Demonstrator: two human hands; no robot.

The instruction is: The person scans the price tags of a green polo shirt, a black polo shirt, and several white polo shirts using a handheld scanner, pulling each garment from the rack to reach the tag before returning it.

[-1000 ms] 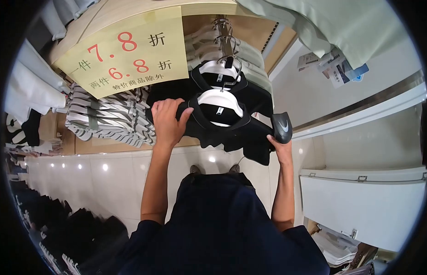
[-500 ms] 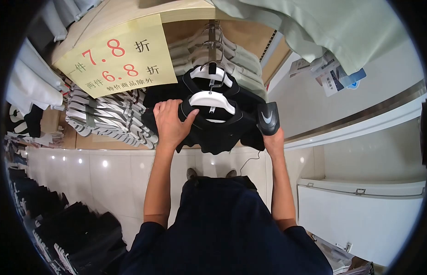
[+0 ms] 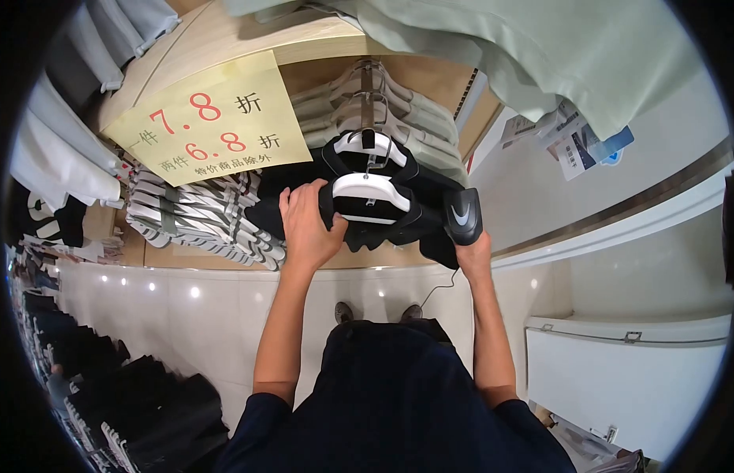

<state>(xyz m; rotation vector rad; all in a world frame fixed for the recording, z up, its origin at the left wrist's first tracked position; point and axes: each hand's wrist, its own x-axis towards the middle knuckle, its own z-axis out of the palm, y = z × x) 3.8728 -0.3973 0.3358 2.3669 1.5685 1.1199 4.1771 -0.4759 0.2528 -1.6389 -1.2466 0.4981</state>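
Head view: under a pale green garment (image 3: 540, 47) and a yellow sale sign (image 3: 205, 118), a person works a rack of black shirts (image 3: 383, 225). The left hand (image 3: 308, 225) clamps the front shirt's shoulder by its white hanger (image 3: 369, 191); the right hand (image 3: 471, 251) grips a dark scanner (image 3: 464, 214). The shirt hangs on the rail, apparently not yet scanned.

Sign (image 3: 209, 118) left of hangers (image 3: 368, 189)

Probably a clothes shop: hung garments (image 3: 398, 110), discount sign (image 3: 209, 122).
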